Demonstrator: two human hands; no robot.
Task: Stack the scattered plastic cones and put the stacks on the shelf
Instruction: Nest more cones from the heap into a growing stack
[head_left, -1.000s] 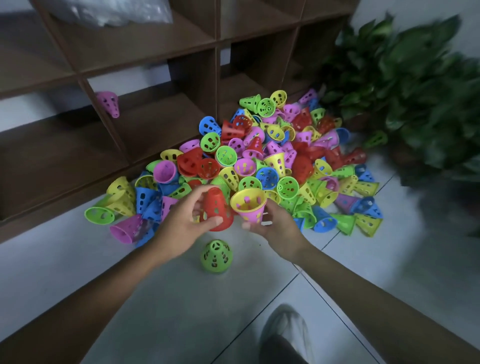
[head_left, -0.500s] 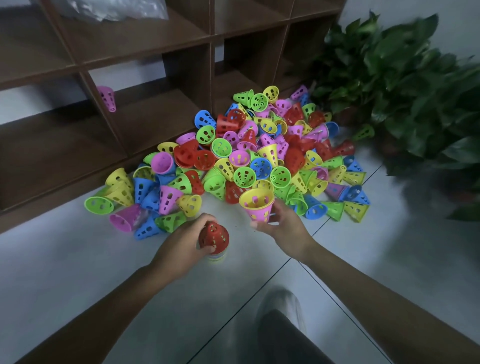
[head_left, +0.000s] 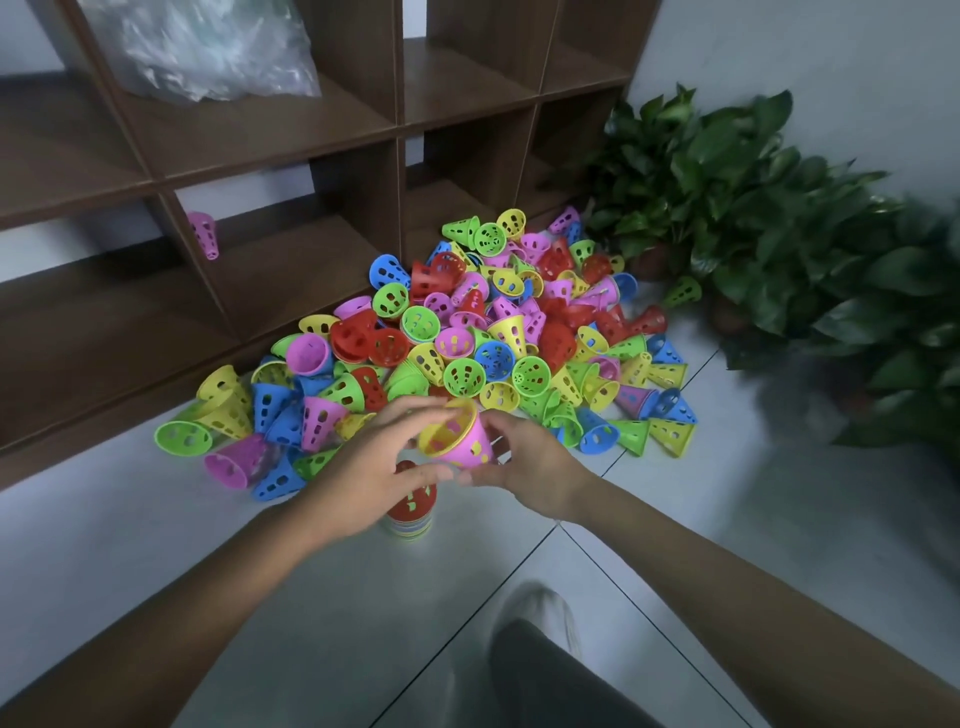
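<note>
While both hands grip a pink-and-yellow cone pair (head_left: 460, 436), the left hand (head_left: 374, 470) and right hand (head_left: 535, 467) curl their fingers round it, just above a red-topped stack (head_left: 413, 506) on the floor (head_left: 727, 519). Behind lies the cone pile (head_left: 467, 338), against the shelf (head_left: 260, 291); bare floor spreads toward the near edge.

Just one head cam, looking forward and down from close up at the floor (head_left: 156, 545); shelf (head_left: 260, 130) fills the upper left of frame.

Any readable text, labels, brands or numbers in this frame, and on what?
None. The scattered cones, the held pink and yellow cones, the floor stack, the shelf and the plastic bag show no lettering; the bag's contents are too blurred to tell.
</note>
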